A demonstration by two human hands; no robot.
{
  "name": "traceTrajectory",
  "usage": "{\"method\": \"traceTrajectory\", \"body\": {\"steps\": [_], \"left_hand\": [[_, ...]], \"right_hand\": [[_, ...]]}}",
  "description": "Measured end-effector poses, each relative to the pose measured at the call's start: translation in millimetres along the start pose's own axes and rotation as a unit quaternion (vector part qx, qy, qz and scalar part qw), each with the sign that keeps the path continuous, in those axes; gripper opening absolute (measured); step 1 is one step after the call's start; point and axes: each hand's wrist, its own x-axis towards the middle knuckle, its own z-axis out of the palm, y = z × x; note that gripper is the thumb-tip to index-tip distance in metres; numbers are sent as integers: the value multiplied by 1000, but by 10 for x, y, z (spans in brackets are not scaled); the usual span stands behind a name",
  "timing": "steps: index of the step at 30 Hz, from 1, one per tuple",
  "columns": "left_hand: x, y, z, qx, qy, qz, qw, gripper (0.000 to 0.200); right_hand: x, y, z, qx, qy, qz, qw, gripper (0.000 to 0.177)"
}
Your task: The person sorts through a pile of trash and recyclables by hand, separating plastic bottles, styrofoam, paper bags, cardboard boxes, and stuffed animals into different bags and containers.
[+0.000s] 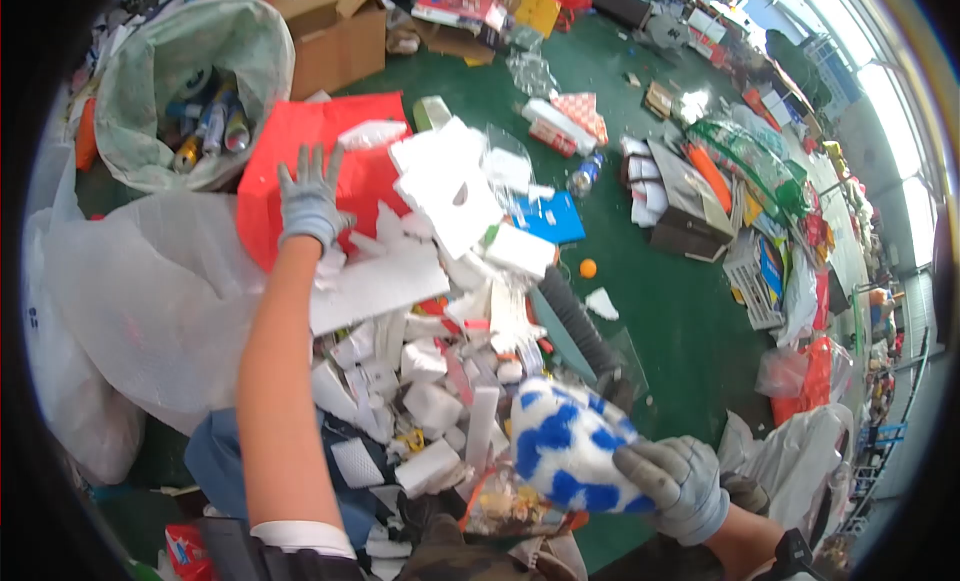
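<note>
My left hand [312, 203], in a grey glove, is spread with its fingers apart over a red sheet or bag [375, 186]. White foam pieces [450, 181] lie just right of it, and a flat white foam board [385, 286] sits below. Toward the lower right, my gloved right hand [685, 489] is closed on the edge of a fluffy blue and white cloth item [565, 446]. This item hangs beside a heap of white foam scraps [432, 406].
A pale sack [278, 61] holding cans stands at the upper left, near a cardboard box [345, 46]. Translucent plastic bags [150, 291] lie at the left. An orange ball [588, 268], a dark hose [580, 321] and a dark box [685, 226] rest on the green floor.
</note>
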Motion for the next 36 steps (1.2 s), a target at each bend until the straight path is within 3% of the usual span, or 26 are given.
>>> {"method": "traceTrajectory", "body": {"steps": [1, 3, 5, 7, 10, 11, 12, 13, 15, 17, 18, 19, 21, 23, 24, 25, 27, 28, 29, 30, 31, 32, 33, 34, 36], "left_hand": [[38, 28, 104, 29, -76, -2, 997, 97], [73, 5, 678, 67, -105, -29, 992, 91], [-117, -29, 730, 118, -140, 13, 983, 34], [-363, -124, 802, -15, -24, -58, 998, 11], [-443, -397, 509, -12, 65, -111, 992, 13], [-442, -527, 347, -41, 152, -131, 979, 14], [-426, -627, 173, -70, 237, -149, 957, 15], [-414, -676, -90, -64, 246, -140, 957, 15], [-369, -765, -654, -306, 449, -177, 821, 17], [-263, -1094, -721, -245, 438, -174, 847, 21], [-256, -1161, -959, -443, 331, -241, 798, 25], [-219, -1205, -1203, -617, 204, -288, 704, 29], [-323, -1009, -1855, -682, 246, -258, 639, 44], [-428, -823, -2192, -731, 262, -240, 583, 53], [-602, -567, -2510, -733, 242, -218, 597, 59], [-612, -522, -2446, -712, 235, -181, 637, 55], [-648, -346, -2157, -731, 191, -126, 643, 41], [-800, -94, -2268, -672, 174, -133, 707, 29], [-995, 135, -2351, -666, 162, -102, 721, 21], [-1192, 363, -2434, -659, 151, -70, 734, 14], [-1184, 359, -2211, -546, 65, -82, 831, 17], [-1400, 521, -2285, -348, 159, 16, 924, 22], [-1676, 771, -2673, -306, 76, -10, 949, 40], [-1761, 882, -2589, -328, 98, 30, 939, 69], [-1922, 1155, -2734, -418, 84, 175, 887, 101]], "right_hand": [[12, -6, -17, 9, -11, -8, 1000, 46], [-18, -21, 1, -22, -3, -25, 999, 45], [-54, -25, -15, 4, -36, -38, 999, 46], [-70, -39, -111, 6, -18, -29, 999, 47], [-127, 21, -248, 114, 28, -1, 993, 48], [-155, 56, -289, 144, 48, 10, 988, 47], [-178, 84, -311, 189, 112, 24, 975, 44], [-199, 106, -327, 235, 175, 37, 955, 42], [-215, 138, -373, 258, 232, 141, 927, 43], [-187, 257, -441, 156, 252, 140, 945, 37], [-193, 298, -437, 160, 249, 162, 941, 34], [-186, 348, -439, 162, 249, 184, 937, 31], [-221, 535, -379, 247, 339, 172, 891, 29], [-302, 653, -430, 448, 399, 182, 779, 29], [-344, 687, -503, 494, 446, 149, 731, 32], [-392, 758, -537, 558, 490, 123, 658, 36], [-536, 977, -580, 550, 525, 183, 623, 38], [-602, 1191, -488, 551, 529, 206, 612, 41], [-683, 1244, -518, 546, 538, 203, 609, 41], [-759, 1254, -545, 595, 550, 216, 545, 41], [-829, 1256, -545, 641, 556, 229, 477, 41], [-892, 1271, -521, 649, 565, 210, 464, 40], [-941, 1226, -536, 638, 572, 210, 471, 38], [-979, 1192, -528, 631, 563, 210, 491, 37], [-1008, 1100, -535, 639, 506, 214, 538, 35]]}}
